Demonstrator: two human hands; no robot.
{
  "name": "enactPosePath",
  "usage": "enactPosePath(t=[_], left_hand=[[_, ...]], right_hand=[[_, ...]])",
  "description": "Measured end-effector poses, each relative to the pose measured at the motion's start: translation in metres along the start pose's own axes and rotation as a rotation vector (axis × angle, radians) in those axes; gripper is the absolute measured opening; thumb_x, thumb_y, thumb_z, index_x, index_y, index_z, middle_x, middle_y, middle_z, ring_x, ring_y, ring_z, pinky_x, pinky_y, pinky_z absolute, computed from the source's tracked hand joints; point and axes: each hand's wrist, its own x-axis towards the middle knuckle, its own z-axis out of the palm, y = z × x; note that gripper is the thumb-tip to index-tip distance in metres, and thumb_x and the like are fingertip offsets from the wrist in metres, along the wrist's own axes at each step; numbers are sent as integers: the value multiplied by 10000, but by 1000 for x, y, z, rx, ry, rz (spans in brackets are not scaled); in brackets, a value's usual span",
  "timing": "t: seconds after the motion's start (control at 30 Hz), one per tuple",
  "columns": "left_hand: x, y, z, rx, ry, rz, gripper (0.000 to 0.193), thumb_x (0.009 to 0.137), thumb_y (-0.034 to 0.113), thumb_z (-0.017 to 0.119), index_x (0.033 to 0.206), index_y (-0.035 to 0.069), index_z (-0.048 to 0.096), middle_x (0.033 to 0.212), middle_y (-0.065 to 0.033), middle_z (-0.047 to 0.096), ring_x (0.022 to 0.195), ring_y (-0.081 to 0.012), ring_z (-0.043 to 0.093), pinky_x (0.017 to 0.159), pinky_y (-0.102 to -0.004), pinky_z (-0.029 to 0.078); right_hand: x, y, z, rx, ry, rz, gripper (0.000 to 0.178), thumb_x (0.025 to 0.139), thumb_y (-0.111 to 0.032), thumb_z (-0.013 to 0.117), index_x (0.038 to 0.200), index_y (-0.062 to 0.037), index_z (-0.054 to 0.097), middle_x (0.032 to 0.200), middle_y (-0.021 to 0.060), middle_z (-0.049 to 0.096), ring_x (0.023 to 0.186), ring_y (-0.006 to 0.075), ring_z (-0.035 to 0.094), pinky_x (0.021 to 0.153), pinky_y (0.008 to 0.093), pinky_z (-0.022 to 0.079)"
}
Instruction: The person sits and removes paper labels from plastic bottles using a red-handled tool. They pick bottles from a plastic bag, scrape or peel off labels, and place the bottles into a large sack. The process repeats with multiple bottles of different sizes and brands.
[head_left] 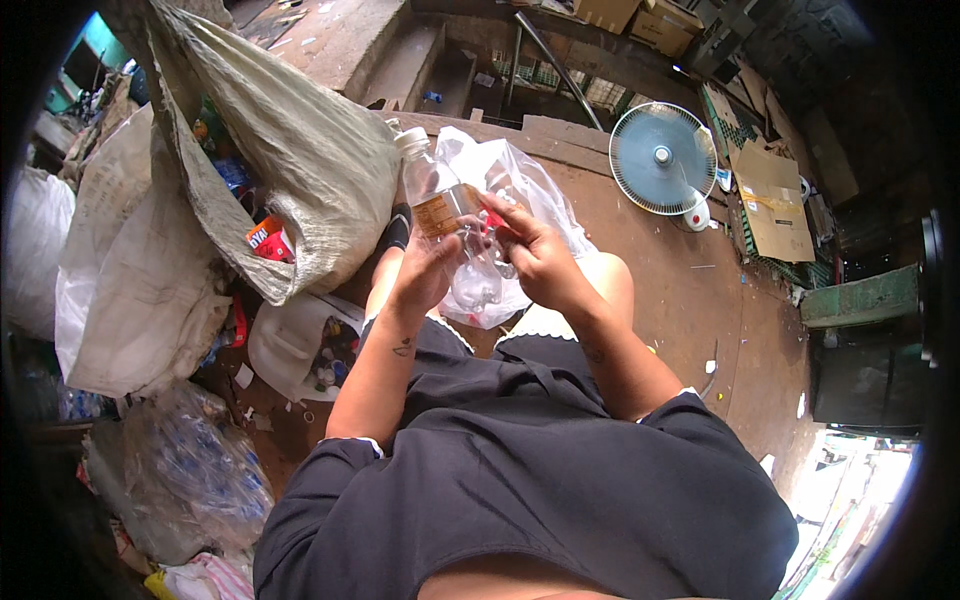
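The left grip (423,268) is closed around the side of a clear plastic bottle (432,178), which leans with its white cap (411,141) up and to the left, beyond both grips. The right grip (545,262) is at the bottle's right side, its forefinger reaching to the orange-brown label (436,215); I cannot tell whether it pinches anything. The bottle therefore lies between the two grips. Just behind them, between the person's legs, is a white plastic bag (550,190). To the left of the left grip hangs a big pale sack (300,150), with a red wrapper (270,242) at its opening. Nearer the body and left of that grip, a white tub (275,350) holds small coloured pieces. Well to the right and beyond the right grip, a round fan (660,158) stands on the brown floor (700,310), with flattened cardboard (775,210) farther right.
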Motion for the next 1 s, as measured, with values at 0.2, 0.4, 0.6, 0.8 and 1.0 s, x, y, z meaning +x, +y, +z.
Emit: enactPosePath(t=[0.2, 0.4, 0.6, 0.8, 1.0], left_hand=[[-12, 22, 0, -304, -282, -133, 679, 625, 360, 685, 1162, 0, 477, 944, -154, 519, 771, -218, 534, 963, -496, 371], [-8, 31, 4, -133, -25, -109, 764, 691, 351, 695, 1308, 61, 352, 1073, -165, 521, 875, -243, 561, 863, -468, 454], [-7, 35, 5, -204, 64, -56, 541, 794, 113, 559, 1282, 39, 336, 1137, -126, 515, 1005, -242, 548, 868, -463, 461], [-23, 41, -22, -114, 133, -68, 747, 676, 250, 736, 1271, -9, 366, 1218, -139, 484, 1115, -254, 496, 923, -435, 426], [-47, 55, -20, -52, 143, -115, 832, 601, 246, 744, 1281, -31, 354, 1264, -145, 444, 1220, -269, 404, 991, -481, 349]], right_hand=[[5, 35, -18, 180, 238, 42, 372, 893, -4, 436, 1263, -27, 470, 1103, 95, 579, 971, 119, 527, 860, 219, 392], [-7, 30, -20, 495, 49, 230, 379, 930, -52, 411, 1308, -71, 426, 797, -27, 530, 607, 33, 439, 519, 175, 370], [-9, 3, -16, 649, -190, 174, 237, 927, -207, 478, 1115, -63, 494, 737, 16, 532, 608, 65, 490, 523, 191, 403], [9, 7, -5, 411, 6, 223, 156, 925, -172, 471, 1022, -59, 516, 707, -5, 530, 533, 40, 445, 495, 181, 372], [39, 19, 37, 271, -18, 274, 167, 918, -143, 461, 1022, -36, 535, 683, -9, 524, 516, 43, 432, 467, 187, 350]])
